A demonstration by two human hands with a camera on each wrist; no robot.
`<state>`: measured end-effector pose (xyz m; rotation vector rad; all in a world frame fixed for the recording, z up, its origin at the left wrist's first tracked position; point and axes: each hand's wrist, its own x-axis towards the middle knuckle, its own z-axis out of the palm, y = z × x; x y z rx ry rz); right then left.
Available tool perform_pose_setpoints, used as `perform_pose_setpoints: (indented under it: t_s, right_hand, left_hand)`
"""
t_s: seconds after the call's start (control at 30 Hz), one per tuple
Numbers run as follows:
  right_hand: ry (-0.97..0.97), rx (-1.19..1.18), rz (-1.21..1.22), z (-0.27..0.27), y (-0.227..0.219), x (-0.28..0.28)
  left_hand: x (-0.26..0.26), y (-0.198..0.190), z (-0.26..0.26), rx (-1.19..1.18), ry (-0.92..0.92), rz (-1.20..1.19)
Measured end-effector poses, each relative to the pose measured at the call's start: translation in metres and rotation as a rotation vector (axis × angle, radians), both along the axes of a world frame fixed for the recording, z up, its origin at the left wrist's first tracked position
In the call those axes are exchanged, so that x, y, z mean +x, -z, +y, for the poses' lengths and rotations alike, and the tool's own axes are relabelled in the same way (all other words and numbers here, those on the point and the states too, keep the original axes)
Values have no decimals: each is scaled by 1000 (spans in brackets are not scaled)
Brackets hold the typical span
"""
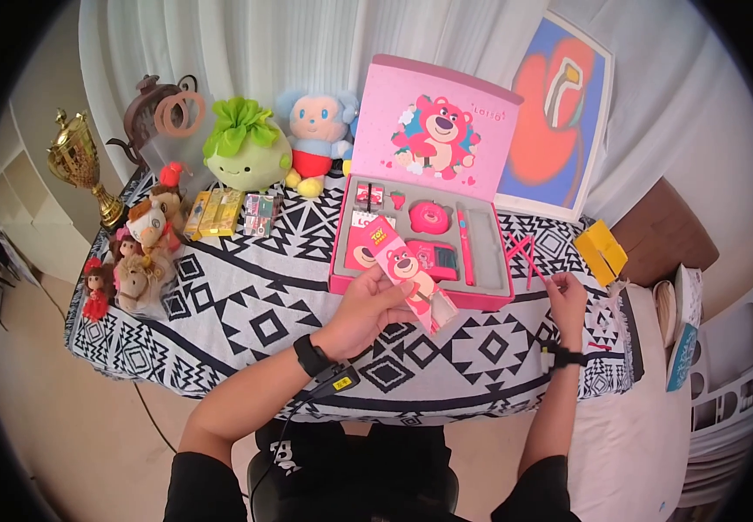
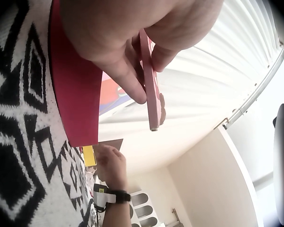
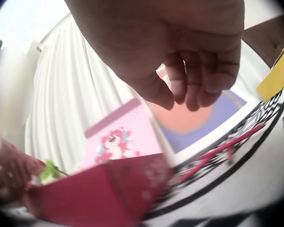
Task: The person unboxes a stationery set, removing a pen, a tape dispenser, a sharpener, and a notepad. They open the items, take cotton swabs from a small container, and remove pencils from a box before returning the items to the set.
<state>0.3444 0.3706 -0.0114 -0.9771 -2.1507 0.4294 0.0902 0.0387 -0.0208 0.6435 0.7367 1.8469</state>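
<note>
My left hand (image 1: 368, 309) grips a slim pink cardboard box (image 1: 401, 261) printed with a pink bear, thumb on its face and fingers behind. It is tilted over the front of an open pink gift box (image 1: 491, 303). In the gift box's grey insert (image 1: 485, 248) sit a round pink case (image 1: 430, 218), a pink pen (image 1: 465, 244) and other small items. Several pink pencils (image 1: 520, 252) lie crossed on the cloth to its right. Close to their near ends is my right hand (image 1: 566, 300), its fingers loosely bent with nothing between them in the right wrist view.
Plush toys (image 1: 246, 157), a gold trophy (image 1: 80, 161), dolls (image 1: 128, 252) and small boxes (image 1: 214, 213) stand on the left. A yellow box (image 1: 601, 250) is at the right. A framed picture (image 1: 555, 113) leans behind. Patterned cloth (image 1: 272, 326) covers the table.
</note>
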Motion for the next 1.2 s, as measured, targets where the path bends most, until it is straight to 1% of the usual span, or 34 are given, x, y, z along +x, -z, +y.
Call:
perform_pose_setpoints:
  t_s: [0.03, 0.1, 0.13, 0.3, 0.37, 0.4, 0.43, 0.5, 0.57, 0.6, 0.63, 0.7, 0.83, 0.9, 0.97, 1.03, 1.1, 1.17, 1.2]
  right_hand:
    - [-3, 7, 9, 24, 12, 4]
    - [-29, 107, -211, 54, 30, 11]
    - [-40, 9, -282, 55, 28, 10]
    - [-54, -46, -319, 51, 26, 17]
    - [5, 17, -217, 43, 23, 28]
    - [-40, -127, -65, 35, 21, 35]
    - [-47, -131, -73, 16, 8, 38]
    - [-256, -563, 227, -43, -28, 40]
    - [-309, -632, 171, -91, -44, 49]
    - [-409, -630, 135, -104, -44, 56]
    - [-417, -676, 122, -121, -46, 58]
    - [-500, -691, 101, -140, -44, 60]
    - [-522, -669, 77, -158, -36, 56]
    - [-531, -534, 23, -161, -32, 52]
    - [-514, -504, 24, -169, -32, 44]
    - [-500, -423, 37, -177, -30, 35]
    - [-480, -408, 72, -192, -32, 18]
    - [-493, -525, 211, -204, -30, 2]
    - [-527, -536, 240, -210, -29, -6]
  left_hand:
    - [0, -1, 0, 7, -3, 9]
    - [1, 0, 0, 24, -18, 4]
    - [1, 1, 1, 22, -15, 2]
    - [0, 2, 2, 20, -40, 5]
    - [2, 1, 1, 25, -58, -2]
    - [1, 0, 1, 30, -74, -6]
    - [1, 0, 1, 32, -91, -12]
    - [1, 0, 1, 34, -101, -30]
    - [2, 1, 1, 58, -94, -12]
    - [3, 2, 1, 49, -99, -12]
    - [4, 3, 2, 47, -96, -13]
    - [5, 4, 3, 59, -111, -18]
    - [2, 6, 3, 71, -107, -4]
    - [2, 5, 2, 50, -129, 5]
    - [3, 4, 2, 51, -135, 4]
    - [4, 2, 2, 51, -142, 2]
    - [6, -1, 2, 34, -149, 18]
    - [6, -2, 1, 25, -126, 32]
    - [6, -2, 1, 16, -103, 46]
